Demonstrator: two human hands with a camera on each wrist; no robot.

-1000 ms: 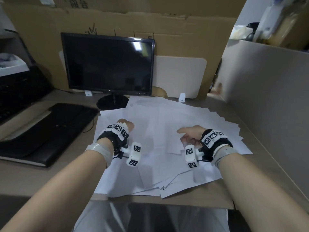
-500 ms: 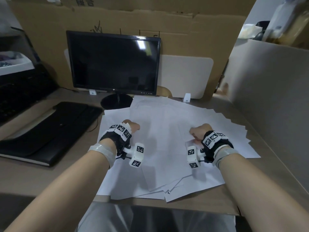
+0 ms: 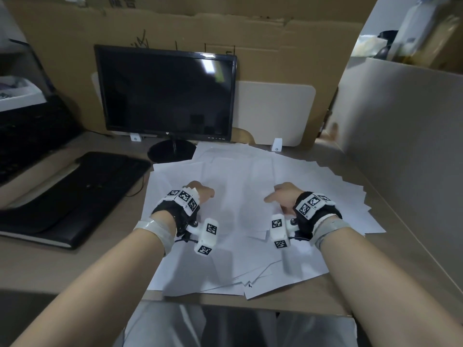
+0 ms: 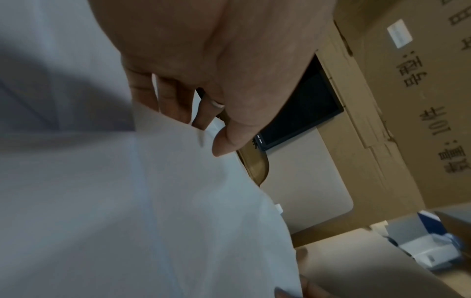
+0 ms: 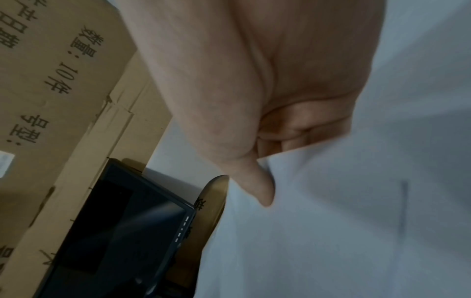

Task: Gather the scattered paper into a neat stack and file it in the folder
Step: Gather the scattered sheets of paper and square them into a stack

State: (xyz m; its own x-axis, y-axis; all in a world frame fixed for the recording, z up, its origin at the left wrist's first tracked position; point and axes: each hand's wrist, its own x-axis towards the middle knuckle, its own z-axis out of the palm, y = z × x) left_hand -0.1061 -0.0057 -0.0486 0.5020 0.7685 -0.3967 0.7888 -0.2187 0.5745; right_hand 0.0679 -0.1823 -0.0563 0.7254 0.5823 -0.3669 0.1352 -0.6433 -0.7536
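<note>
Several white sheets of paper (image 3: pixel 245 176) lie fanned out across the middle of the desk (image 3: pixel 406 249). My left hand (image 3: pixel 200 194) rests on the left part of the spread. In the left wrist view its fingers (image 4: pixel 173 104) go under a sheet's edge (image 4: pixel 178 161) and the thumb lies on top. My right hand (image 3: pixel 283 196) sits on the right part, thumb pointing left. The right wrist view shows that thumb (image 5: pixel 262 189) pressed on a sheet (image 5: pixel 344 201) with the fingers curled beneath it. The black folder (image 3: pixel 75 196) lies shut at the left, away from both hands.
A dark monitor (image 3: pixel 165 93) on a round foot stands just behind the paper, with a cardboard wall (image 3: pixel 175 23) behind it. A grey partition (image 3: pixel 400 121) closes the right side. A black keyboard (image 3: pixel 22 136) sits at far left. Some sheets overhang the desk's near edge.
Both hands stay on the paper spread. My right hand has shifted slightly left and its thumb now sticks out again. The view has tilted down a little.
</note>
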